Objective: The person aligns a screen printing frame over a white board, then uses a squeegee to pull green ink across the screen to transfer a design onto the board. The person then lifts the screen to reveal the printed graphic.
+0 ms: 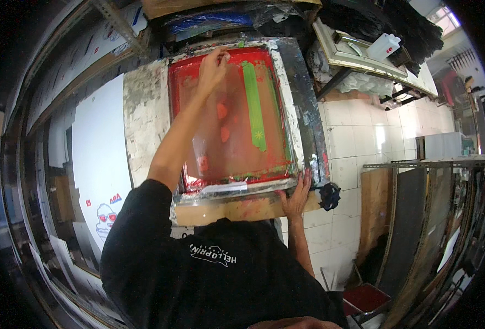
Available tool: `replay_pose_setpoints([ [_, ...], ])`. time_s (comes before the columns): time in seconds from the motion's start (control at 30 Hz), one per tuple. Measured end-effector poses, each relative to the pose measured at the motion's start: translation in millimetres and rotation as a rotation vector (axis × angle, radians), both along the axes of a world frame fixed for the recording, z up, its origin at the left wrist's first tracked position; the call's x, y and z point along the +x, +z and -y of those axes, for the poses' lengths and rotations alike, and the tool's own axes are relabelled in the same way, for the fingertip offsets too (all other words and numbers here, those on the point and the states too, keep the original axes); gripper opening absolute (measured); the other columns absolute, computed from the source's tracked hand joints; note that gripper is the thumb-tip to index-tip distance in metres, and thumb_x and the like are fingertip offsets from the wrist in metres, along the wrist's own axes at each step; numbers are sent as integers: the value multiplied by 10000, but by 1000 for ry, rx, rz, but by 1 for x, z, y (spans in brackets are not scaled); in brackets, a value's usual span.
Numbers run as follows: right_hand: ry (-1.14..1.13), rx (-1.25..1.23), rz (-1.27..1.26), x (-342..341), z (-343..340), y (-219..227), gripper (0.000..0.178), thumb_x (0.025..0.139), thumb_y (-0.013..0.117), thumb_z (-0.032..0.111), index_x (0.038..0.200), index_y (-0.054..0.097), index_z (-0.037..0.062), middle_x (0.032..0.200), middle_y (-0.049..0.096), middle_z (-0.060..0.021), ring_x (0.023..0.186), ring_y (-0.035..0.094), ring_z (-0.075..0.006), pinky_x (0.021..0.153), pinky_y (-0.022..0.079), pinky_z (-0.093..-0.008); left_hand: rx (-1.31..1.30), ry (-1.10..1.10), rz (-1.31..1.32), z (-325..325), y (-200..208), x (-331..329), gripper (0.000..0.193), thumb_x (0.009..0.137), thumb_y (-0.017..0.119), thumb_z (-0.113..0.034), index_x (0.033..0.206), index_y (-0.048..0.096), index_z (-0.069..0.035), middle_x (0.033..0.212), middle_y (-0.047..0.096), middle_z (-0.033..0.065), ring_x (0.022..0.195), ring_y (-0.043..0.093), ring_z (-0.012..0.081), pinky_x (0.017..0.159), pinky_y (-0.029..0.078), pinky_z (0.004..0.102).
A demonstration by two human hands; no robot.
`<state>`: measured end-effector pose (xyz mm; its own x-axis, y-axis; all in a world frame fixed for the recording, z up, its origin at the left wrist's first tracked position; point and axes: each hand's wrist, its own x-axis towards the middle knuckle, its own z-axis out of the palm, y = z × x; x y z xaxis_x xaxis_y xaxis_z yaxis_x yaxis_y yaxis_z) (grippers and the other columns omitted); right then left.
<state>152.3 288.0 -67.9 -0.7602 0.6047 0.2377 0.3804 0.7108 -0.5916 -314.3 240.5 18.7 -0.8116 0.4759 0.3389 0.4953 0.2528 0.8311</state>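
A screen printing frame (292, 118) lies before me, its mesh (198, 115) smeared red around the edges. Down the right part of the mesh runs a bright green strip (252, 98). Near the mesh's far edge my left hand (214, 67) is closed, fingers bent together; a small pale bit shows at the fingertips, too small to name. My right hand (295, 198) lies against the frame's near right corner, fingers stretched out and thumb apart. Several red printed shapes (224, 112) show through the middle of the mesh.
Left of the frame lies a white printed sheet (101, 131) on a long board. A wooden board (237, 211) runs along the near edge, with a dark knob (329, 196) at its right. Back right, a white bottle (383, 46) stands on a table; racks (401, 214) stand at right.
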Motion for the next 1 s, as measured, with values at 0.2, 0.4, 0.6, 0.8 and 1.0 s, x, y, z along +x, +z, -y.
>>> replay_pose_setpoints([
  [0.2, 2, 71, 29, -3, -2, 0, 893, 807, 641, 557, 1377, 344, -63, 1451, 301, -283, 1339, 285, -481, 1090, 255, -559, -317, -99, -508, -81, -32, -102, 349, 891, 559, -143, 1239, 574, -115, 1150, 625, 107, 1035, 591, 335, 869, 478, 445],
  [0.4, 21, 59, 44, -2, -3, -3, 828, 834, 624, 513, 1371, 360, -59, 1454, 305, -274, 1325, 297, -499, 1090, 258, -570, -562, -395, -695, -101, -36, -150, 231, 898, 486, -134, 1078, 627, -106, 1043, 633, 77, 999, 588, 312, 860, 479, 435],
  [0.6, 15, 56, 76, -1, -3, -5, 825, 839, 610, 520, 1384, 353, -44, 1467, 302, -253, 1345, 273, -482, 1097, 247, -567, -622, -548, -807, -107, -31, -160, 260, 838, 473, -74, 1056, 613, -95, 985, 617, 87, 967, 587, 338, 833, 490, 409],
  [0.8, 24, 75, 97, 0, -2, -5, 831, 846, 588, 540, 1389, 347, -41, 1463, 311, -252, 1344, 275, -481, 1093, 250, -571, -570, -347, -743, -113, -47, -149, 217, 855, 484, -120, 1030, 602, -68, 821, 661, 138, 786, 628, 382, 701, 500, 473],
  [1.0, 32, 79, 86, -1, -2, -2, 817, 854, 582, 531, 1377, 356, -55, 1458, 321, -251, 1340, 278, -489, 1091, 255, -573, -323, 61, 647, -149, -32, -141, 325, 881, 490, -229, 1031, 607, 35, 781, 700, 189, 601, 684, 271, 475, 483, 395],
])
